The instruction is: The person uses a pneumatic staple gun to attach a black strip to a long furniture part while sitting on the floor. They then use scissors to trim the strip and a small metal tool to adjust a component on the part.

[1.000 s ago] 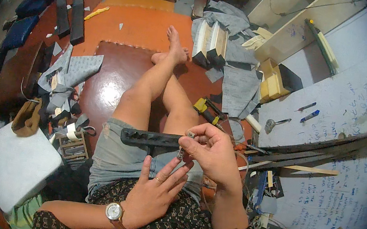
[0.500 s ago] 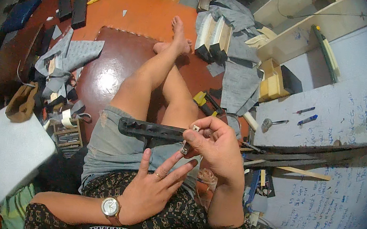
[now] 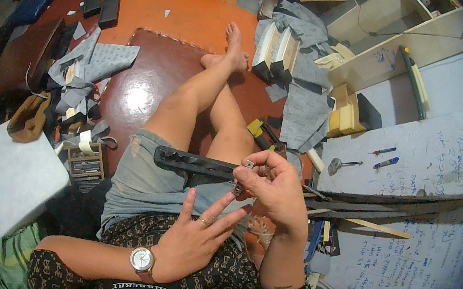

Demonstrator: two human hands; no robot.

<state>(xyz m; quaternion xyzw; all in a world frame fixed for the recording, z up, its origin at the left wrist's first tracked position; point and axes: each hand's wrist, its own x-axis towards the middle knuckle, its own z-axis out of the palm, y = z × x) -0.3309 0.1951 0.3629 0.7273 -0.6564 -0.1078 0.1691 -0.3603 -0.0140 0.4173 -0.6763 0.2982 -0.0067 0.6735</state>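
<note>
Right hand, fingers closed in a pinch on a small metal piece; left hand, fingers splayed wide, one tip at its lower end; there's the black bar, reaching the right thumb, above the denim shorts.

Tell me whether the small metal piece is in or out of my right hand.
In: your right hand pinches the small metal piece, with metal showing above and below the grip.

moderate indoor light; one white glare patch on the glossy maroon mat. far left murky. fine grain, slight softness overall. black fisheye rim; white panel edges bowing near it.
</note>
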